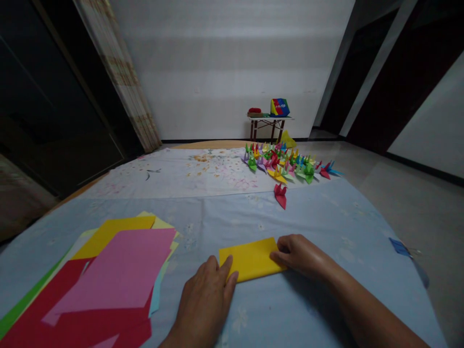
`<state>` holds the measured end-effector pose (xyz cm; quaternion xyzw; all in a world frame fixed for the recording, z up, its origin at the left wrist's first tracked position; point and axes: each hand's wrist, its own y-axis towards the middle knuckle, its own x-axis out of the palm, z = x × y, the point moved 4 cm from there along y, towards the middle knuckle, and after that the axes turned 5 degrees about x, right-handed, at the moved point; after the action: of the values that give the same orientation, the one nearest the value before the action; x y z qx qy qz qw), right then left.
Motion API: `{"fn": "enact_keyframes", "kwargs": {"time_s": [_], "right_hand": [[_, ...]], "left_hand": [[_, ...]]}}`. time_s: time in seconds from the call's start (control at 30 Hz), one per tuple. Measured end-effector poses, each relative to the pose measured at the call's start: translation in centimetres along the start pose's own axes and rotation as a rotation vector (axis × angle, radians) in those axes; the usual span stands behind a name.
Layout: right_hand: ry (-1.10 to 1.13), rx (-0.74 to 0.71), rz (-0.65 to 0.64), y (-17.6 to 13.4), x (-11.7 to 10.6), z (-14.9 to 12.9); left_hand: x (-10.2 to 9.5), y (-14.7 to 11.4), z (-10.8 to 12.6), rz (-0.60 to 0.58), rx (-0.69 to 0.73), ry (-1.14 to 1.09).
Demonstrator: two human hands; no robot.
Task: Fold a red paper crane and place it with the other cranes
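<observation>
A sheet of yellow paper (250, 261), folded into a long rectangle, lies on the blue flowered cloth in front of me. My left hand (206, 295) holds its left end, index finger on top and thumb at the near edge. At the right end, my right hand (299, 253) pinches the paper between thumb and curled fingers; some of those fingertips are hidden. Left of my left hand is a loose pile of coloured sheets, with a pink sheet (123, 270), a red sheet (79, 314) and a yellow sheet (116, 234) showing.
A red paper crane (280, 194) sits apart, nearer to me than a cluster of many-coloured paper cranes (286, 164) at the far right. The round table is covered by a blue tablecloth (326, 217). Behind it, a small table (270, 118) bears a colourful bag (280, 107).
</observation>
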<state>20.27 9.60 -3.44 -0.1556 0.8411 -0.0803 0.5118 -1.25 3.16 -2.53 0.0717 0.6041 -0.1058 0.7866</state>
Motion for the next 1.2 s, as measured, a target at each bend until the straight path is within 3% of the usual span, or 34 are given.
{"fn": "enact_keyframes", "kwargs": {"time_s": [1.2], "right_hand": [[-0.073,0.095,0.069,-0.23,-0.44,-0.16]], "left_hand": [[0.19,0.42,-0.23,-0.079,0.013,0.041]]}}
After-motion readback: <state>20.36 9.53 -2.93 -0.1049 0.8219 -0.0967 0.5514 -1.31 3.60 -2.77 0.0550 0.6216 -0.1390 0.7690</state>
